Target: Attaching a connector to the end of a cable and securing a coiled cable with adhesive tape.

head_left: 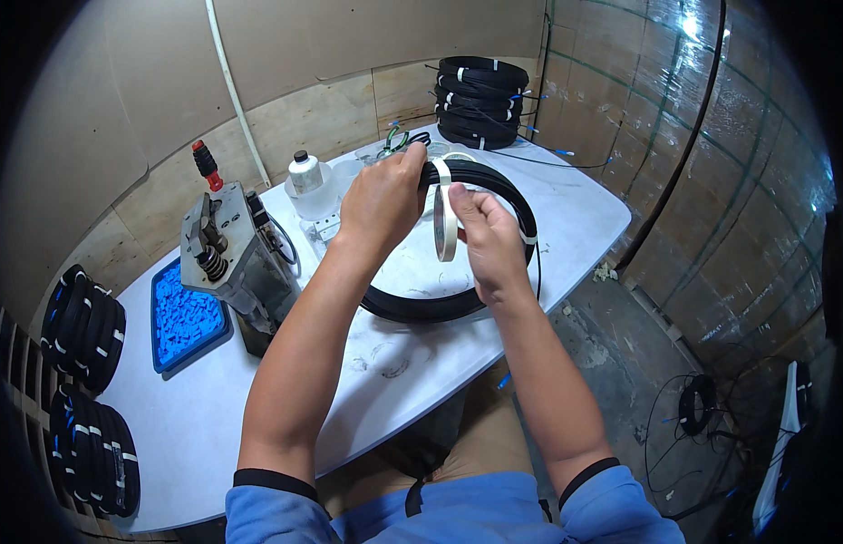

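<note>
A large coil of black cable (426,309) stands tilted over the white table, bound with pale tape at its top and right side. My left hand (383,199) is closed round the top of the coil, just left of a strip of tape. My right hand (496,243) pinches a narrow roll of cream tape (446,238) inside the ring, with thumb and fingers at the roll's right edge. From the roll, the tape runs up to the band around the cable. My left palm and fingertips are hidden behind the hand's back.
A metal bench device (236,249) stands left of my left arm, beside a blue tray (193,358) of small blue pieces. A white bottle (304,172) and green-handled pliers (394,142) lie beyond. Taped coils (480,104) are stacked far right; more coils (93,449) sit at the left edge.
</note>
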{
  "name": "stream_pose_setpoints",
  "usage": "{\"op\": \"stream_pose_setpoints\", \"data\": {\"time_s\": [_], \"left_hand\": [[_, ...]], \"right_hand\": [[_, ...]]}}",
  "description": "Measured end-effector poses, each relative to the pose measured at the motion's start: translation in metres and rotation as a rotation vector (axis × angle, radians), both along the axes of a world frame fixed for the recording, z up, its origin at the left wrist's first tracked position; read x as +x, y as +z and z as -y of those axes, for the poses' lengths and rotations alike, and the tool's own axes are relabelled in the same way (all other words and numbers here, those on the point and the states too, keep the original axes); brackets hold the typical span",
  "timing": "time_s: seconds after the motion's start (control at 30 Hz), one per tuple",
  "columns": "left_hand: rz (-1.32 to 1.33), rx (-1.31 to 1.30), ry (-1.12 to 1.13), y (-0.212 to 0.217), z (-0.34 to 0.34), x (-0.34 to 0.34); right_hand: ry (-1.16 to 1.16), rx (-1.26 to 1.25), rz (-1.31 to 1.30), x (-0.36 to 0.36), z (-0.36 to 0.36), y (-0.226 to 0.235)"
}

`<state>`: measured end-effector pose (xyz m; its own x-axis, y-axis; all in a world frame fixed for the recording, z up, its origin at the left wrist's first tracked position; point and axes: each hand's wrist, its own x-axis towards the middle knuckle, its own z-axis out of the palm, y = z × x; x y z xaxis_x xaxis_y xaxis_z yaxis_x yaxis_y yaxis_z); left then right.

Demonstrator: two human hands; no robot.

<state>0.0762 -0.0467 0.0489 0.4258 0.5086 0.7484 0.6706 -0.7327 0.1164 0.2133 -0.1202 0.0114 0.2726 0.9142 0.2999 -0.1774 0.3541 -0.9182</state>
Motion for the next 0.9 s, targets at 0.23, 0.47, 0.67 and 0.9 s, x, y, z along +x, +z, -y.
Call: {"op": "stream_pose_setpoints", "data": {"time_s": [0.23,0.47,0.67,0.9], "left_hand": [[-0.035,0.016,0.010,0.001,-0.001,-0.002],[-0.062,0.038,0.029,0.001,0.000,0.000],[-0.060,0.033,0.020,0.001,0.002,-0.004],[-0.084,0.001,0.027,0.005,0.006,0.000]], "right_hand": [[0.160,-0.092,-0.083,-0.003,0.002,0.008],[0.141,-0.230,-0.100,0.001,0.018,0.035],[0.254,-0.238,-0.110,0.007,0.019,0.051],[0.295,-0.244,-0.268,0.010,0.021,0.063]]}}
